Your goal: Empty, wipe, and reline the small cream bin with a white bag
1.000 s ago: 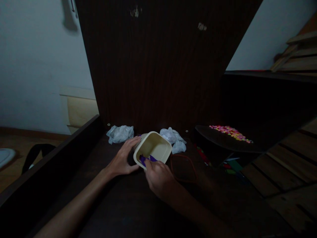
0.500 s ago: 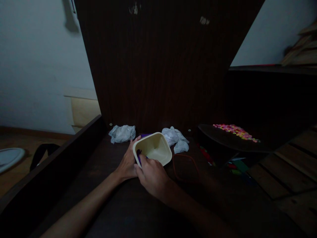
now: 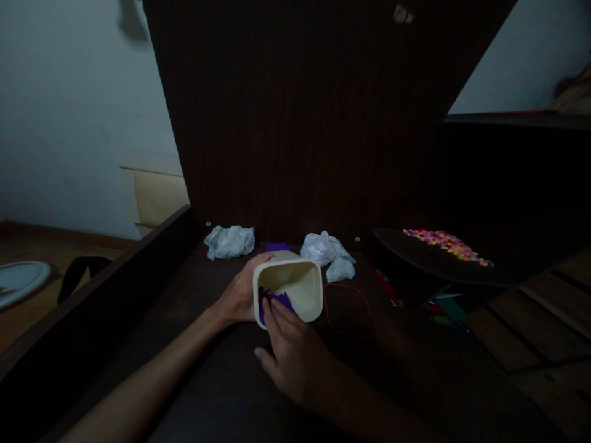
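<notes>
My left hand is closed around the left side of a cream plastic container, which is tilted so its mouth faces me. A purple piece, cloth or paper, lies inside along the lower left wall, with a small dark thing by it. The fingers of my right hand reach into the mouth, stretched out and resting on the purple piece, while the thumb stands apart outside. To the right of the container, a reddish-brown rectangular rim, perhaps a lid, lies on the dark wooden surface.
Crumpled pale plastic bags, one on the left and one on the right, lie near the back panel. Between them sits another purple piece. Pink and yellow bits cover part of a right-hand shelf. A raised edge runs along the left.
The container has turned its mouth more toward me. My right hand has gone from curled fingers to stretched ones, its thumb now apart from the rim, and more of the purple piece shows inside.
</notes>
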The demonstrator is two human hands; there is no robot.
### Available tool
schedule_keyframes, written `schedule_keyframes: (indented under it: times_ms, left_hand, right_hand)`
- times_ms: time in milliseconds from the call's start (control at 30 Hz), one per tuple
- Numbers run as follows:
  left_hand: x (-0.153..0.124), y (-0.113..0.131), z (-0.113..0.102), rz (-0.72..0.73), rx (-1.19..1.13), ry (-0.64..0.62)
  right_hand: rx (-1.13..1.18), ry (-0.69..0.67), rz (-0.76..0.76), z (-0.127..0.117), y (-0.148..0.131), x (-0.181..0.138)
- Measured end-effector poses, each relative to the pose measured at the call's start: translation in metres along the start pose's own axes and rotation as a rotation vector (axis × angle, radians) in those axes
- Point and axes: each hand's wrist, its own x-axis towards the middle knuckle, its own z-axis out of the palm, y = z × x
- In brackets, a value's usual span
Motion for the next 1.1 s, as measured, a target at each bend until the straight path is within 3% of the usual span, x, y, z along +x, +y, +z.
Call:
schedule_keyframes:
  times_ms: [200,400,567,833,1100]
  left_hand:
    - [0.004,-0.001,-0.003,0.059,0.006,-0.032]
    - [0.004,-0.001,-0.004,0.039,0.010,-0.043]
    - [0.005,0.001,-0.004,0.058,-0.026,-0.055]
    - [0.003,0.004,-0.002,0.103,0.005,-0.074]
    - [-0.003,0.000,-0.002,0.088,-0.016,-0.072]
  right_hand:
    - [-0.259,-0.080,0.122,-0.002,0.011,-0.015]
    - [-0.312,0.051,0.131,0.001,0.015,-0.016]
    - [-0.271,-0.101,0.190,-0.008,0.009,-0.001]
    - [-0.244,-0.422,0.058,-0.031,0.028,0.040]
    - [-0.254,-0.476,0.030,-0.018,0.020,0.067]
